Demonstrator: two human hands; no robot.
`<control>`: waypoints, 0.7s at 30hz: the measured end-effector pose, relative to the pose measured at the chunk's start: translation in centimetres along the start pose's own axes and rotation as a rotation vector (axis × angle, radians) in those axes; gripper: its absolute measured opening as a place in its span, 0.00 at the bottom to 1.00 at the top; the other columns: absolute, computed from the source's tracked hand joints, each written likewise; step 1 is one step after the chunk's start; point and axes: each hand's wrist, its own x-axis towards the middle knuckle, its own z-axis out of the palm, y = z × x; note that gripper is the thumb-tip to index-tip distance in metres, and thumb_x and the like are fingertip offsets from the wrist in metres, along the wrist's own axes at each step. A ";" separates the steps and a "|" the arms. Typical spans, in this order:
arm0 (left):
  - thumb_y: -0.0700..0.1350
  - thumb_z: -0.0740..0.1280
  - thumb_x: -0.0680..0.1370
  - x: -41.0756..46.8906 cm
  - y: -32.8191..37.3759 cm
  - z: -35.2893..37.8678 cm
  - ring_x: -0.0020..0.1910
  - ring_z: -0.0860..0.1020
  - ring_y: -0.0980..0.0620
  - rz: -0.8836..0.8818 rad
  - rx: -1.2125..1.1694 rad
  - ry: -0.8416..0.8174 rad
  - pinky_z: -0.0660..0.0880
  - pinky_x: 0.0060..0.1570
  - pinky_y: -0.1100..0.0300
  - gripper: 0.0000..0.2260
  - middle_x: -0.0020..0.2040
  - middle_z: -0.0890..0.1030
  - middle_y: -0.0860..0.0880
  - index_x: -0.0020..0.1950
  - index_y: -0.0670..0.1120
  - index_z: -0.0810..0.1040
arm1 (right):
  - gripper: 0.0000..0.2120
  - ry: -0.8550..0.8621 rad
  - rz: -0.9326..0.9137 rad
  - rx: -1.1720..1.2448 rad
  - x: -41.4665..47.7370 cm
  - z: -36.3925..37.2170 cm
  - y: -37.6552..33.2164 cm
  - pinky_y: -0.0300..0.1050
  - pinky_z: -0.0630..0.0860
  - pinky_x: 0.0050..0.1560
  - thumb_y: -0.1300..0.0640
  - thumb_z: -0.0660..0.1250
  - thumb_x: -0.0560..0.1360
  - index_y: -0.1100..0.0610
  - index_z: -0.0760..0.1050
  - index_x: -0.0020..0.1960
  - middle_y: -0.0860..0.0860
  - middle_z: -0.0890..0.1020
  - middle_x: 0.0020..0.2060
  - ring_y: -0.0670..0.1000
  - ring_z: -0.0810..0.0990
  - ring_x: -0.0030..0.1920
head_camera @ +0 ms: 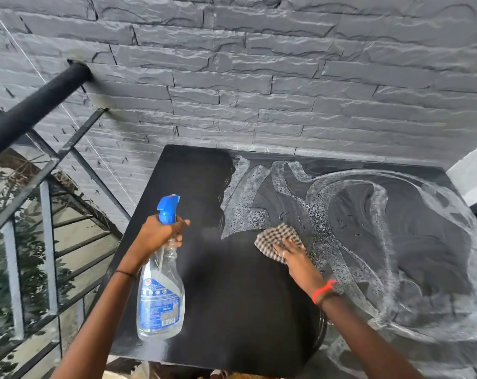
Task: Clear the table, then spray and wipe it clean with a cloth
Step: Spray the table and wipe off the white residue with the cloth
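Note:
A black table stands against a grey stone wall. Its middle and right side are streaked with white foamy spray smears. My left hand grips the neck of a clear spray bottle with a blue trigger head, held above the table's left part. My right hand presses flat on a brown checked cloth lying on the tabletop near its middle.
A black metal railing with bars runs along the left, with foliage and a drop beyond it. The grey stone wall backs the table. A white wall corner shows at the right.

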 end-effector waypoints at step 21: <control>0.40 0.72 0.72 8.5 2.8 6.0 0.25 0.74 0.47 -0.048 0.102 -0.017 0.75 0.35 0.57 0.10 0.27 0.77 0.45 0.33 0.43 0.74 | 0.36 -0.093 -0.171 -0.150 -0.4 -0.9 -2.3 0.42 0.45 0.73 0.61 0.81 0.51 0.44 0.80 0.57 0.47 0.81 0.60 0.45 0.80 0.60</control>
